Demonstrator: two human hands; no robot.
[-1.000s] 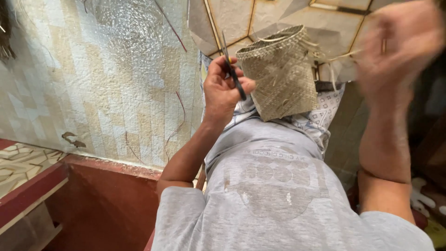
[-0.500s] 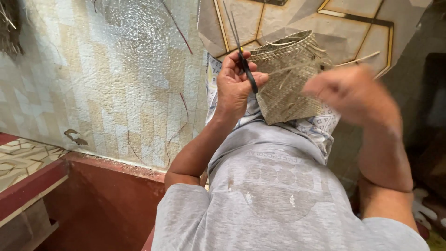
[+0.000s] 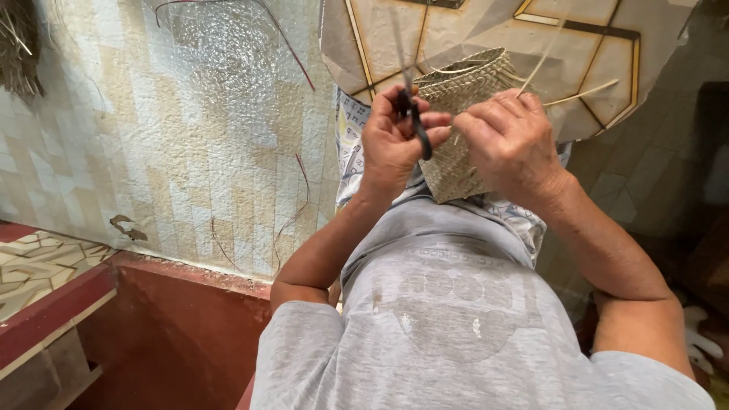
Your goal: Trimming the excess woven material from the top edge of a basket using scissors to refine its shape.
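A small woven straw basket point(image 3: 456, 163) rests on my lap, mouth facing away, with loose thin strips point(image 3: 566, 95) sticking out on its right. My left hand point(image 3: 395, 140) is closed around dark-handled scissors point(image 3: 411, 121), blades pointing up beside the basket's left edge. My right hand point(image 3: 509, 140) presses against the basket's front, its fingers pinching a straw strip close to the scissors. Both hands nearly touch. Much of the basket's middle is hidden behind the hands.
A patterned vinyl mat point(image 3: 175, 137) covers the floor on the left, with stray strands point(image 3: 300, 197) lying on it. A red raised ledge point(image 3: 152, 304) runs below it. A geometric-patterned sheet point(image 3: 592, 45) lies beyond the basket. Dry fibres point(image 3: 19, 45) sit at top left.
My right hand has swung down from high on the right onto the basket's front beside the scissors. My left hand stayed with the scissors at the basket's left edge.
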